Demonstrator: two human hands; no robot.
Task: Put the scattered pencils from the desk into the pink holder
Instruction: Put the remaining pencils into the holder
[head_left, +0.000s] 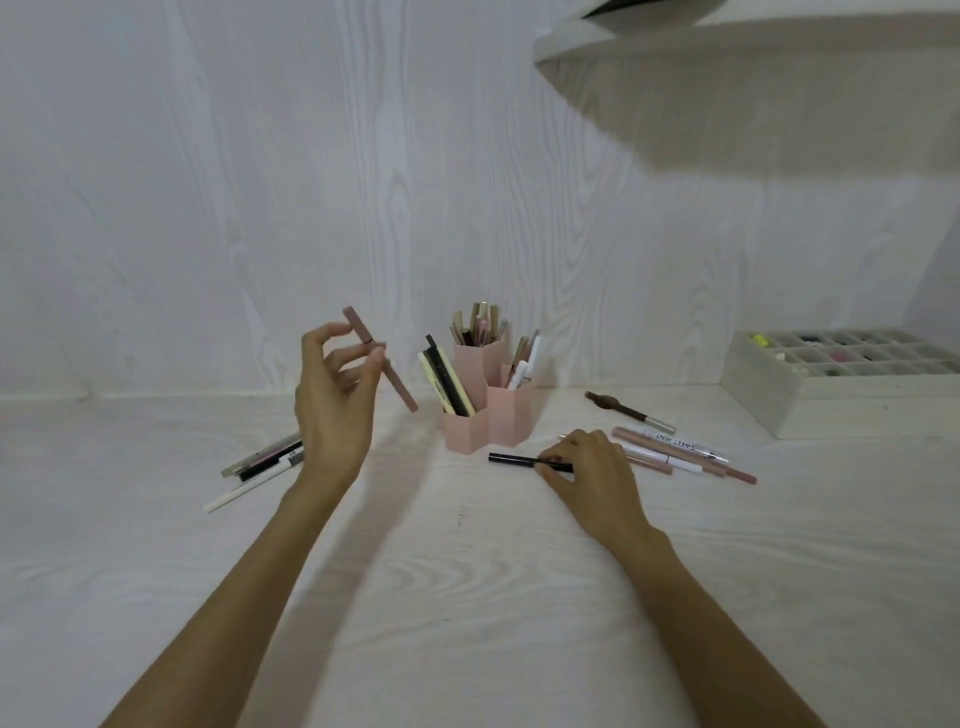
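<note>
The pink holder (470, 423), made of joined hexagonal cups, stands at the back middle of the white desk with several pencils upright in it. My left hand (332, 405) is raised left of the holder and pinches a dusty-pink pencil (400, 389), tilted with its lower end toward the holder. My right hand (592, 475) lies low on the desk right of the holder, its fingertips pinching a black pencil (514, 459) that lies flat. Several pencils (680, 451) lie right of that hand, and a brown one (626, 410) lies behind them. Another small pile (260, 462) lies at the left.
A white compartment box (841, 384) with small items stands at the right back. A white shelf (753, 78) overhangs the upper right. A white wood-grain wall (260, 182) closes the back of the desk (467, 597).
</note>
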